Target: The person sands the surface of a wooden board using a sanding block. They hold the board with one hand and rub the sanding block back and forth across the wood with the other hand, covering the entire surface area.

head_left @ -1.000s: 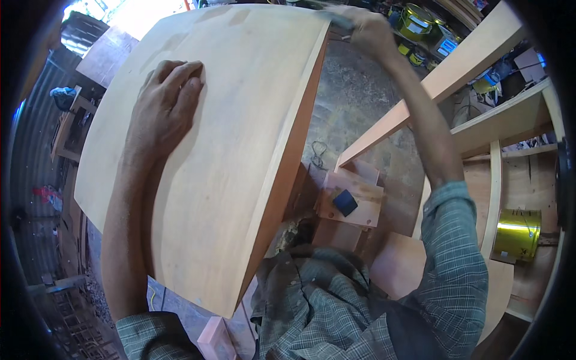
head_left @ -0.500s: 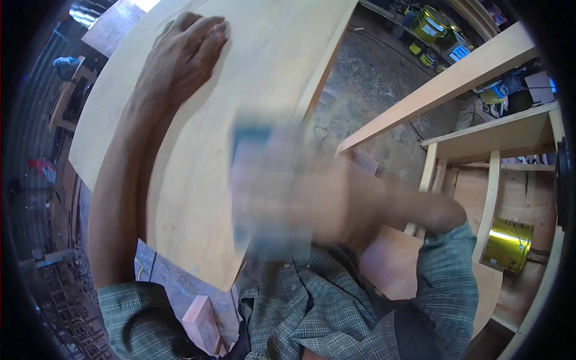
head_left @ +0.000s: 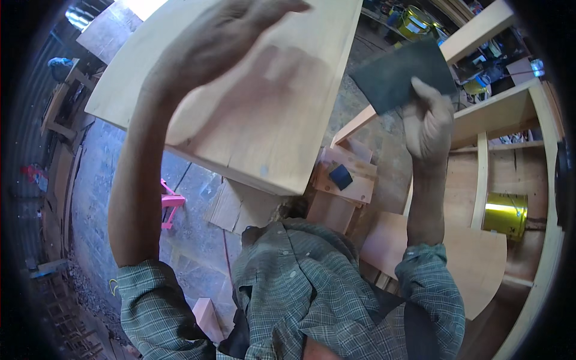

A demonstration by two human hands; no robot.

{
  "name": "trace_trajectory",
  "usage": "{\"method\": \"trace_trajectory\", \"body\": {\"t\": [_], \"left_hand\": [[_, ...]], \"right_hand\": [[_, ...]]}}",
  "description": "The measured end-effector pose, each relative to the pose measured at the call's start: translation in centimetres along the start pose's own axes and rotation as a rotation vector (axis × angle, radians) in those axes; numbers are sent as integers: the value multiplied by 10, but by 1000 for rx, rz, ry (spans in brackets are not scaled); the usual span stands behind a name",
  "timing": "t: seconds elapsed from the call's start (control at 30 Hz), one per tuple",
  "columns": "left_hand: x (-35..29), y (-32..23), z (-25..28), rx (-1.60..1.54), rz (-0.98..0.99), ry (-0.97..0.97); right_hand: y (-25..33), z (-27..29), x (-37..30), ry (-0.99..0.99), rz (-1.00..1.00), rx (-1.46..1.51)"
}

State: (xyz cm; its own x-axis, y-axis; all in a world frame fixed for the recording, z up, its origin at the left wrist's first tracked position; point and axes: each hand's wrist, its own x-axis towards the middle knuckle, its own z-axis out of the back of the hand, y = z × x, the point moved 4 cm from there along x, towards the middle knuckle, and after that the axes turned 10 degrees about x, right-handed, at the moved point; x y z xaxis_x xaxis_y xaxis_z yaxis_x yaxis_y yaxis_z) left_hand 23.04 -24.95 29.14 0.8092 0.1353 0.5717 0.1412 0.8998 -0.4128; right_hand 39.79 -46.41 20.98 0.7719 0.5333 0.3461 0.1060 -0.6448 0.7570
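Observation:
My right hand (head_left: pixel 429 123) pinches a dark sheet of sandpaper (head_left: pixel 399 75) between thumb and fingers. It holds the sheet up to the right of a large pale wooden panel (head_left: pixel 270 132) with a curved edge. Over the panel's far part hovers my left hand (head_left: pixel 231 36), open and empty, casting a shadow on the wood. Some of its fingers are cut off by the top of the view. Below the right hand, a small dark square piece (head_left: pixel 341 177) lies on pieces of wood (head_left: pixel 360 191).
A wooden frame (head_left: pixel 483 174) stands on the right, with a shiny yellow can (head_left: pixel 505 215) in it. A long wooden bar (head_left: pixel 477 33) slants behind the sandpaper. Pink legs (head_left: pixel 172 203) show under the panel's left side. A flat curved board (head_left: pixel 474 264) lies lower right.
My right hand has moved from over the panel's near edge out to the right, now showing the sandpaper sheet. My left hand has lifted off the panel. The panel sits differently in view.

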Motion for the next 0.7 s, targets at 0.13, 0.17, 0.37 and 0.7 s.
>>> {"method": "trace_trajectory", "body": {"t": [0.13,0.17,0.37,0.7], "left_hand": [[0,-40,12,-209,-77,215],[1,-43,25,-187,-77,201],[-20,-44,42,48,-63,49],[-22,-5,47,211,-79,10]], "right_hand": [[10,-62,-6,228,25,147],[15,-62,-1,245,72,132],[67,-95,-24,317,15,-734],[141,-38,-31,276,64,210]]}}
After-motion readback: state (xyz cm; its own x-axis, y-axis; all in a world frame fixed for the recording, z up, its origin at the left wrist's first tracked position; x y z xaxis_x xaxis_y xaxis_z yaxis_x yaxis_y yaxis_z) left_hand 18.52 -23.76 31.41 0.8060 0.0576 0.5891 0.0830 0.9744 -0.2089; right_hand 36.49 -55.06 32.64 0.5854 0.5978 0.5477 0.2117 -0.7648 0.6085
